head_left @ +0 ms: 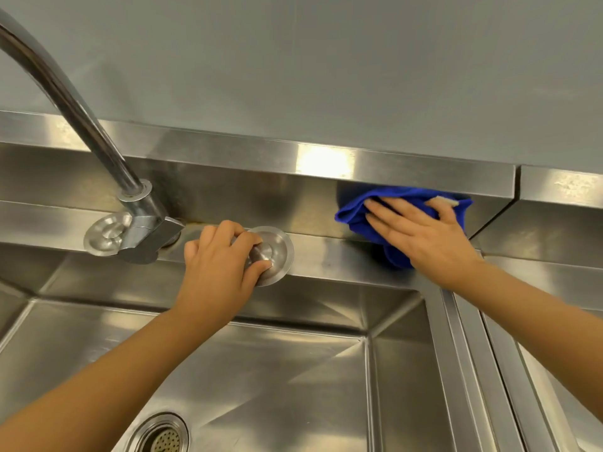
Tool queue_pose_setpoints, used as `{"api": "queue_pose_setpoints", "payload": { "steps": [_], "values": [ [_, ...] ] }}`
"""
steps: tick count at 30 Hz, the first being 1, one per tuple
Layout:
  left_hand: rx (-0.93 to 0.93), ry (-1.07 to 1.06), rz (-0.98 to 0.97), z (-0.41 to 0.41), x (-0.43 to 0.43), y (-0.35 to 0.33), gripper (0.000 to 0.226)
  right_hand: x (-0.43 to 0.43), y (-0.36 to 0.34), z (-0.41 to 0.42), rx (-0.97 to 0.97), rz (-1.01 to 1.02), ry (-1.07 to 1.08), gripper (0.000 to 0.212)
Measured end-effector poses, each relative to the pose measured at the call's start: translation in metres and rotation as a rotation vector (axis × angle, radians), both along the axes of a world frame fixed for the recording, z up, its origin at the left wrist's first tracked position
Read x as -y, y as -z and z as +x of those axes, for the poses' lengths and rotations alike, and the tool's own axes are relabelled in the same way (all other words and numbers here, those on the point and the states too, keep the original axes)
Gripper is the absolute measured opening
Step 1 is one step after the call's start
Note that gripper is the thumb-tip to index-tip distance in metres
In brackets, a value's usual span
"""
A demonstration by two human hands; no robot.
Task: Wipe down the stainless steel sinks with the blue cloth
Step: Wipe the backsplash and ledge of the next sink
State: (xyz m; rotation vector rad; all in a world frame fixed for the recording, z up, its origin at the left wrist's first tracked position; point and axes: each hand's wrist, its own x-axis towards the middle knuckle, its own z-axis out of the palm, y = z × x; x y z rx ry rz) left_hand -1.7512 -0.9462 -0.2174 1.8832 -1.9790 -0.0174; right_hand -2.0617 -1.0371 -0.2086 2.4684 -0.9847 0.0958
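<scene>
Right hand (pixel 424 230), fingers straight, presses the cloth (pixel 354 220). Left hand (pixel 218 259) grips the plug (pixel 277 249) under its fingers. A loose grip could drop it into the sink (pixel 293 370) below.

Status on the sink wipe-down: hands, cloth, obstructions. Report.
Right hand flat, pressing blue cloth against the backsplash. Left hand grips the round steel stopper on the rear ledge. Faucet stands left, apart from the cloth.

A royal-blue cloth (pixel 355 220) with a small pale tag (pixel 443 201). The sink (pixel 293 370) is brushed silver-grey steel with white glints; the round plug (pixel 278 252) matches it. The tap (pixel 75 102) is mirror chrome. The wall (pixel 326 60) is dull grey-green. The drain strainer (pixel 163 440) is dotted with dark holes.
</scene>
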Motion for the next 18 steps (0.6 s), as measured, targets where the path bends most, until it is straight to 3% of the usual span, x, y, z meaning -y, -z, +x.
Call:
{"api": "queue_pose_setpoints", "payload": {
  "steps": [6, 13, 18],
  "values": [
    [0.014, 0.017, 0.017, -0.007, 0.002, -0.001, 0.022, -0.004, 0.026, -0.031, -0.18, 0.107, 0.005, 0.102],
    [0.067, 0.065, -0.01, -0.016, 0.009, -0.002, 0.025, -0.006, -0.006, -0.054, -0.015, 0.03, 0.066, 0.096],
    [0.075, 0.074, -0.004, -0.024, 0.013, 0.0, 0.024, -0.008, 0.016, -0.084, -0.18, 0.115, 0.048, 0.105]
  ]
}}
